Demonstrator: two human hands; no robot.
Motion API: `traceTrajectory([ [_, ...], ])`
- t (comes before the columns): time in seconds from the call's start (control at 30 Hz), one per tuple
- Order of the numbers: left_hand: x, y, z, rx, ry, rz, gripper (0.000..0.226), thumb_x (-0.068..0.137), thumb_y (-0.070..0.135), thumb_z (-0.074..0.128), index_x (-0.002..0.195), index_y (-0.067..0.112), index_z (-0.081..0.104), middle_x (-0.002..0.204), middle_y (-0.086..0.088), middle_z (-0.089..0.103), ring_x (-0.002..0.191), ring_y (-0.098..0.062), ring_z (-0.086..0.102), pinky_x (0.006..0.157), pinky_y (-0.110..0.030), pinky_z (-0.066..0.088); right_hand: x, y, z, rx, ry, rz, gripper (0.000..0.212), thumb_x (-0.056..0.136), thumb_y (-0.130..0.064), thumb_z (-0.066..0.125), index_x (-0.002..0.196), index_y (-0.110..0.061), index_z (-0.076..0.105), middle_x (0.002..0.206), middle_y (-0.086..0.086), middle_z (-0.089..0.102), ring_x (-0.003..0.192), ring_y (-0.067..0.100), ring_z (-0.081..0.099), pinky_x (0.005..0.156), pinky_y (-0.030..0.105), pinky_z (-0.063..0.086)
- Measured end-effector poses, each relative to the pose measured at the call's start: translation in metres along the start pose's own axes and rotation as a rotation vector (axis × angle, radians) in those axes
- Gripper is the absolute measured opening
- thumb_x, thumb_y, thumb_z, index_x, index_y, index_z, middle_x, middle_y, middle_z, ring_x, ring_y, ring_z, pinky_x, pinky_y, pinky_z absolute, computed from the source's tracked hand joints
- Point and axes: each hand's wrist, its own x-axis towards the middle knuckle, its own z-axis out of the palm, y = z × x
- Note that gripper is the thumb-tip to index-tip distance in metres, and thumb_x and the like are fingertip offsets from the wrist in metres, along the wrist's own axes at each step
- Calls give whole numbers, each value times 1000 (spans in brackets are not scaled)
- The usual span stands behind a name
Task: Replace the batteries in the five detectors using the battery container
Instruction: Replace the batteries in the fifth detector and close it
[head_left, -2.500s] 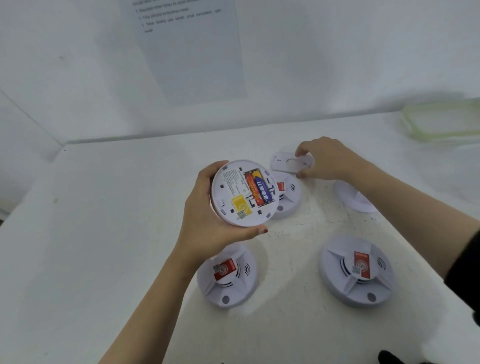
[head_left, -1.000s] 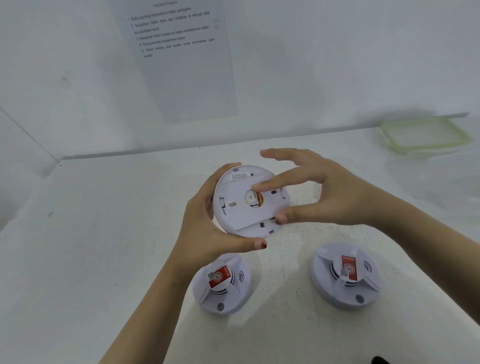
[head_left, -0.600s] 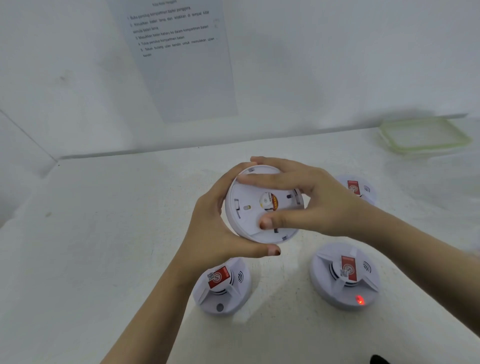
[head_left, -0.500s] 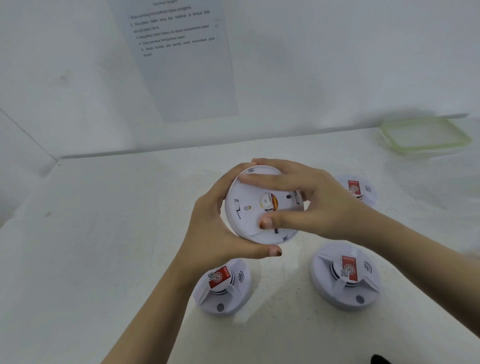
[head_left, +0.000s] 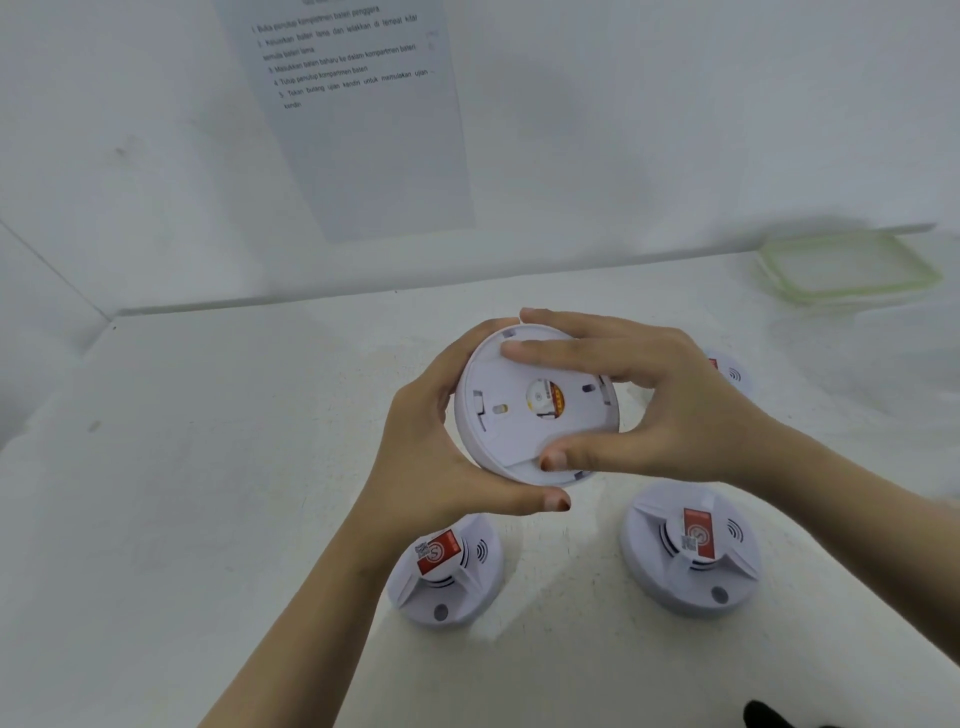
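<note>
I hold a round white detector (head_left: 524, 421) above the table with its back toward me. The white back cover is on it, and an orange battery label shows through the cover's centre hole. My left hand (head_left: 436, 457) cups the detector's left rim and underside. My right hand (head_left: 670, 405) grips the cover from the right, fingers across its top and thumb on its lower edge. Two detectors with red stickers lie face up on the table, one (head_left: 447, 571) below my left hand, one (head_left: 691, 551) below my right. A third (head_left: 730, 371) peeks out behind my right hand.
A clear container with a green rim (head_left: 852, 270) stands at the back right of the white table (head_left: 208, 467). An instruction sheet (head_left: 363, 119) hangs on the wall behind. A dark object (head_left: 769, 717) shows at the bottom right edge.
My right hand brought the back cover from the table onto the held detector, hiding the battery, and now presses it there. The red light on the right detector has gone out.
</note>
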Motion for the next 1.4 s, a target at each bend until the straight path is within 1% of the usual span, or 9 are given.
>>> traceTrajectory([
  [0.2,-1,1,2,85,52,19,99,42,37,89,131,14,51,122,10,63,117,-17,57,93,-27,51,-5,1,14,71,155,-60,60,68,-32,79,121,-13,60,124,6,62,116,16,58,89,31,51],
  [0.4,-1,4,4,123,64,40,96,41,41,89,128,20,53,118,12,64,115,-18,58,92,-32,52,-7,-5,19,59,230,-47,58,67,-38,78,118,-19,60,118,3,64,111,11,60,87,25,52],
  [0.77,-3,-1,6,245,102,44,101,39,51,86,130,24,50,124,14,59,115,-8,55,93,-20,48,-4,-3,11,62,113,10,60,71,-36,75,125,-21,56,124,2,63,122,16,54,91,33,52],
  [0.9,-1,-3,6,340,132,-3,104,40,59,82,132,40,38,126,30,47,118,3,46,96,-10,40,-5,-11,13,80,73,145,57,72,-51,65,126,-41,51,130,-23,51,136,-5,29,95,14,45],
  [0.97,2,-2,9,336,139,-16,107,41,57,83,131,52,25,127,29,44,121,-1,46,102,-22,41,-3,-18,17,138,88,205,57,68,-54,66,123,-48,51,126,-34,48,134,-11,27,91,8,44],
  [1.03,5,-3,12,314,157,8,110,43,50,87,127,62,18,133,17,45,124,-12,48,101,-39,45,0,-22,20,197,133,257,60,63,-48,78,118,-47,55,120,-34,53,126,-11,38,89,14,49],
  [1.17,5,-6,14,260,169,19,116,41,40,94,123,68,17,141,7,40,129,-15,45,98,-42,48,6,-21,24,285,218,337,64,57,-30,88,110,-36,51,114,-22,59,109,-1,55,76,37,58],
  [1.27,3,-11,13,250,152,44,116,44,38,94,126,66,16,146,7,36,133,-10,39,104,-29,44,4,-16,26,473,183,305,61,64,-29,77,116,-35,47,116,-11,63,106,13,63,75,44,58],
  [1.4,1,-16,13,219,96,-11,108,46,42,91,135,42,29,142,18,38,128,6,37,100,-5,33,0,-7,30,960,150,310,55,70,-30,55,124,-36,50,112,-3,67,99,25,66,73,45,56],
])
